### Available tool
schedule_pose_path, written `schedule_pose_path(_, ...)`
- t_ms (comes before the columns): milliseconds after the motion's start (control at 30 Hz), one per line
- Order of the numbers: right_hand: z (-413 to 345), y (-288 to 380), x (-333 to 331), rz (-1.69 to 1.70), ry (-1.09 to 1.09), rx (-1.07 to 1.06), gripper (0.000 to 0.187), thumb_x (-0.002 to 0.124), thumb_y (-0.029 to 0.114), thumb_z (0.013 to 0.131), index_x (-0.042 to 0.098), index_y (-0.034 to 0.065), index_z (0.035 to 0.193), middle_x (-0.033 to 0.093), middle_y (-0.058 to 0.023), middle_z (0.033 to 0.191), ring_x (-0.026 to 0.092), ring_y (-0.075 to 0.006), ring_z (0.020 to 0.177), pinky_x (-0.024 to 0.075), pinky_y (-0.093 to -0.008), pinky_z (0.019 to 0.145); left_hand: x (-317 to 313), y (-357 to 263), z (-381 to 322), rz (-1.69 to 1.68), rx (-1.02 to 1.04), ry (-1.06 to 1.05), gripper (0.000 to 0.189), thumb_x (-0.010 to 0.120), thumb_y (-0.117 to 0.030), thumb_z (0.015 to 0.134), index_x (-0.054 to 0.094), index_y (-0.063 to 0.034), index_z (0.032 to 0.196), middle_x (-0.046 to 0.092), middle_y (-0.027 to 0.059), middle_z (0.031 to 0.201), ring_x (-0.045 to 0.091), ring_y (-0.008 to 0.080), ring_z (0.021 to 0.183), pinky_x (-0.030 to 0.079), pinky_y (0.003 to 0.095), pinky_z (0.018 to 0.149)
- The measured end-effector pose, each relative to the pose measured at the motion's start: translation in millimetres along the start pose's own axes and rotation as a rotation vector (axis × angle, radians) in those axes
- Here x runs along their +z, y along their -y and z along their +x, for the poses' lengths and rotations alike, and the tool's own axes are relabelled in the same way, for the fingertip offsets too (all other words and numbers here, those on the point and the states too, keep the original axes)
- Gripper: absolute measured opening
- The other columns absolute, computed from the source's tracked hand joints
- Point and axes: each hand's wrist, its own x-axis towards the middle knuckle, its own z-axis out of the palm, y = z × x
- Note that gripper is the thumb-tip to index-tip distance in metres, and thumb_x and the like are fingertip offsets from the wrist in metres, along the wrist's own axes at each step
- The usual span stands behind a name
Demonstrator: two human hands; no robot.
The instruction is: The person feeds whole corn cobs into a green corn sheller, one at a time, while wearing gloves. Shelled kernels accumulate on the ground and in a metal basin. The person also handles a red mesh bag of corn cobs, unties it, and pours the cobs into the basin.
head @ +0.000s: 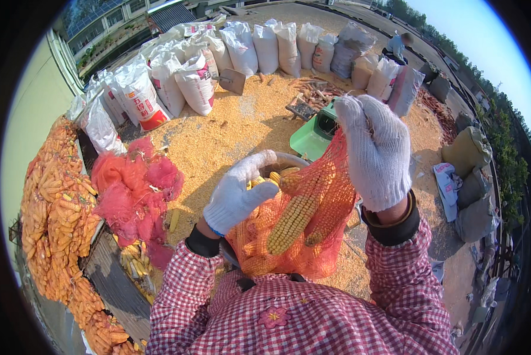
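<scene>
My right hand (pixel 376 151), in a white knit glove, is raised and grips the top of an orange-red mesh bag (pixel 292 262). Ears of corn (pixel 296 213) show through the netting, some hanging in its stretched upper part. To the left, my gloved left hand (pixel 244 191) has thumb and fingers apart beside the bag's upper left side, near loose yellow ears (pixel 270 177). Behind the bag shows the rim of a round metal basin (pixel 287 159); the bag covers most of it. A green machine with a chute (pixel 312 137) stands just beyond.
Shelled kernels (pixel 230 128) cover the ground. White woven sacks (pixel 139 100) stand in an arc behind, with a shovel (pixel 232 81) among them. At left lie empty red mesh bags (pixel 132 186) and piled corn-filled bags (pixel 57 213). Bare cobs (pixel 321 91) lie behind the machine. A person (pixel 396 46) crouches far right.
</scene>
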Motion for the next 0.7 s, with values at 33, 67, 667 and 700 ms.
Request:
schedule_pose_path(33, 9.3, 4.4, -6.5, 0.034, -0.070, 0.022, 0.034, 0.064, 0.030, 0.101, 0.064, 0.0031, 0.081, 0.062, -0.0188, 0.071, 0.064, -0.0371, 0.065, 0.0494, -0.0436, 0.059, -0.1, 0.5, 0.2, -0.036, -0.001, -0.039, 0.096, 0.083, -0.054, 0.085, 0.044, 0.0035, 0.150, 0.052, 0.0115, 0.150, 0.051, 0.0210, 0.136, 0.039, 0.0355, 0.115)
schedule_pose_path(67, 19.6, -9.3, 5.0, -0.156, 0.068, -0.085, 0.035, 0.063, 0.032, 0.102, 0.064, 0.0032, 0.082, 0.062, -0.0199, 0.072, 0.065, -0.0380, 0.066, 0.0495, -0.0434, 0.059, 3.1, -0.8, 1.1, -0.018, 0.042, -0.035, 0.094, 0.081, -0.054, 0.087, 0.043, 0.0040, 0.151, 0.053, 0.0118, 0.148, 0.051, 0.0206, 0.135, 0.039, 0.0352, 0.115)
schedule_pose_path(667, 36.8, 44.0, 30.6, 0.021, 0.085, -0.015, 0.029, 0.062, 0.023, 0.106, 0.067, -0.0008, 0.091, 0.055, 0.0026, 0.075, 0.048, -0.0074, 0.072, 0.0398, -0.0256, 0.064, 11.5, -7.1, -31.4, 0.685, 0.514, 0.028, 0.133, 0.095, -0.052, 0.059, 0.027, 0.0020, 0.159, 0.042, 0.0273, 0.153, 0.044, 0.0449, 0.141, 0.035, 0.0502, 0.118)
schedule_pose_path(700, 25.2, 55.2, 21.0, -0.001, 0.067, 0.020, 0.026, 0.063, 0.021, 0.105, 0.068, -0.0007, 0.092, 0.056, 0.0023, 0.076, 0.049, -0.0072, 0.073, 0.0406, -0.0258, 0.065, 15.0, -8.0, -29.8, 0.703, 0.559, 0.080, 0.130, 0.096, -0.050, 0.061, 0.027, 0.0022, 0.159, 0.043, 0.0272, 0.152, 0.045, 0.0453, 0.140, 0.035, 0.0502, 0.118)
